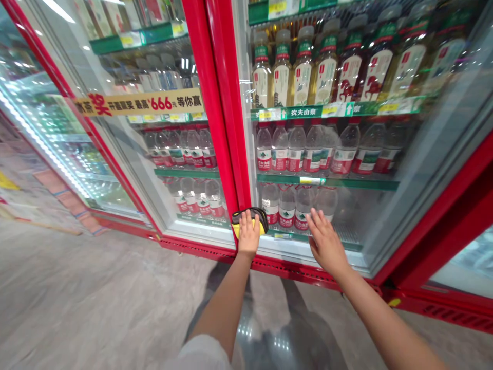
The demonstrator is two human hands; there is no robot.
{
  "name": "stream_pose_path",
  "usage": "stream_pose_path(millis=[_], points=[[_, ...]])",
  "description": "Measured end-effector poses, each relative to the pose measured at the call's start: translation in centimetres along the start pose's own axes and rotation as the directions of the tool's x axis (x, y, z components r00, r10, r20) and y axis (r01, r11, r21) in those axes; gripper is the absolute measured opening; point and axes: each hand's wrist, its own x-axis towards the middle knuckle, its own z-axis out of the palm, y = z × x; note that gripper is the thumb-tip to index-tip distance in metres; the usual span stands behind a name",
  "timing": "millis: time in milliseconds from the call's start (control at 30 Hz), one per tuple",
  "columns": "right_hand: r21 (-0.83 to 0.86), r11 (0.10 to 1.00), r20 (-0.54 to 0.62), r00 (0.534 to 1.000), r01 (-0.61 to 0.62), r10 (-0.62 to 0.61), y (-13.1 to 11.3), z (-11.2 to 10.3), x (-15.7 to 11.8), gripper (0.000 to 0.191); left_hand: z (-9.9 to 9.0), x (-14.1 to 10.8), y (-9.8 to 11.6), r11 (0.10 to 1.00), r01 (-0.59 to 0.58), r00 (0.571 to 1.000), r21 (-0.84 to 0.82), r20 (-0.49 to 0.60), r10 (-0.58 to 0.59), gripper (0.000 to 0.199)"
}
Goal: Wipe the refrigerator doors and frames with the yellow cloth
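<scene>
Low on the red door frame of a glass-fronted drinks fridge lies a folded grey-and-yellow cleaning cloth with dark edging. My left hand holds it pressed against the frame, fingers over the cloth. To the right, my right hand is open with its fingers stretched out at the lower part of the glass door; whether the fingertips touch the glass I cannot tell. Behind the glass stand red-labelled water bottles on the bottom shelf, partly hidden by my right hand.
Juice or tea bottles fill the upper right shelf. A yellow promotional strip crosses the left door. Another lit fridge stands at far left, and a red-framed unit at right. Grey floor extends below.
</scene>
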Motion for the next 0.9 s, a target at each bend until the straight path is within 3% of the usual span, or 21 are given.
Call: stream_pose_path(millis=[100,200,333,433,667,800,900], points=[[0.04,0.998,0.085,0.995,0.057,-0.06,-1.9,0.5,-1.2,0.081,0.2,-1.1,-0.4,1.0,-0.023,0.998,-0.016,0.053,0.024,0.068],[0.052,0.994,0.15,0.983,0.099,-0.105,-3.1,0.8,-2.5,0.083,-0.6,-0.3,-0.8,0.998,-0.053,0.996,-0.037,0.073,0.056,0.078],[0.037,0.99,0.195,0.971,0.136,-0.14,-3.2,1.2,-3.2,0.085,-2.0,2.7,-1.2,0.995,-0.086,0.996,-0.058,-0.013,0.086,0.088],[-0.007,0.987,0.218,0.964,0.158,-0.153,-2.8,2.0,-2.5,0.086,-1.6,3.6,-1.6,0.992,-0.111,0.993,-0.056,-0.055,0.108,0.09],[-0.163,0.98,0.213,0.974,0.118,-0.082,-2.0,5.7,0.0,0.077,2.3,-0.4,-3.6,0.979,-0.203,0.976,0.007,-0.079,0.203,0.083],[-0.193,0.98,0.174,0.985,0.056,-0.023,-1.8,7.6,0.3,0.076,3.0,-1.5,-4.2,0.975,-0.223,0.972,0.018,-0.07,0.224,0.079],[-0.158,0.987,0.138,0.989,-0.023,0.045,-3.1,8.6,-0.3,0.077,2.9,-1.5,-3.7,0.98,-0.199,0.98,-0.004,-0.019,0.199,0.082]])
